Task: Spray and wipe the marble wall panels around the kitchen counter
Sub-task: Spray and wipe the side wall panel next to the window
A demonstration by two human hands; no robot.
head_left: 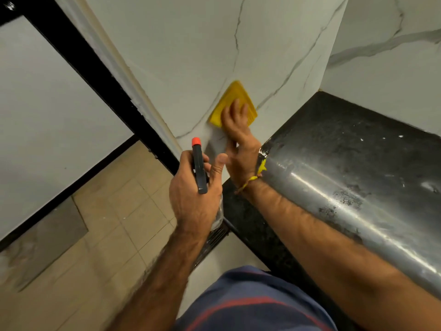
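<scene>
A person stands at the end of a dark stone bench [346, 144], seen from above along both bare forearms. The bench has a rounded, shiny front edge streaked with pale smears, and white flecks dot its top.

The right hand [238, 137] lies flat, fingers straight and spread, pressing a yellow cloth [229, 99] against a white marble wall panel [191, 56] with thin grey veins. The cloth sits low on the panel, just beyond the bench's near left corner, and its lower right part is hidden under the fingers. A yellow thread [253, 179] is tied round the right wrist, which is just beside the bench's rounded edge.

The left hand [195, 187] is curled round a spray bottle [199, 168], close beside the right hand and near the panel. The bottle has a dark head with an orange nozzle tip pointing up toward the panel; its clear body shows only a little below the palm. The thumb is raised alongside the head.

A second veined marble panel [386, 48] rises behind the bench's far edge, meeting the first at a corner. To the left a black frame [95, 75] runs beside the panel, and beige floor tiles [114, 211] lie below. A blue shirt with red stripes [253, 304] shows at the bottom.
</scene>
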